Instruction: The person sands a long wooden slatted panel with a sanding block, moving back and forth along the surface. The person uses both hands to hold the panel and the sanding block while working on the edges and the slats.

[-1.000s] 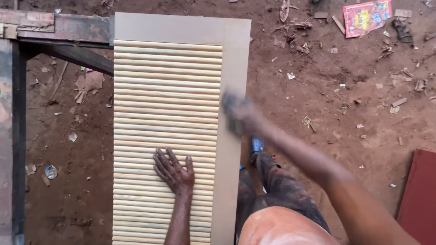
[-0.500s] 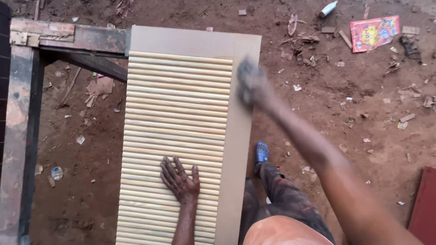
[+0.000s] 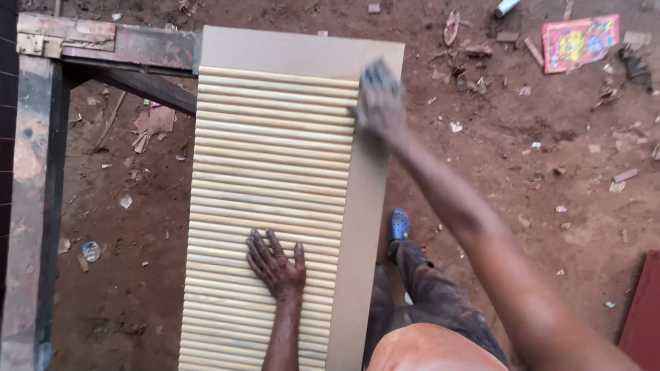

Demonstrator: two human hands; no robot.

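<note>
Long pale wooden panel (image 3: 275,199) with ribbed slats, lying lengthways on a dark metal frame (image 3: 41,172) over bare red earth. Right hand (image 3: 380,103) at the far right edge of the slats, fingers closed on a small grey sanding pad (image 3: 379,74), blurred. Left hand (image 3: 276,264) flat on the near slats, fingers spread apart, holding nothing. Blue shoe (image 3: 399,225) just right of the panel. Colourful wrapper (image 3: 579,41) far right among scattered scraps.
</note>
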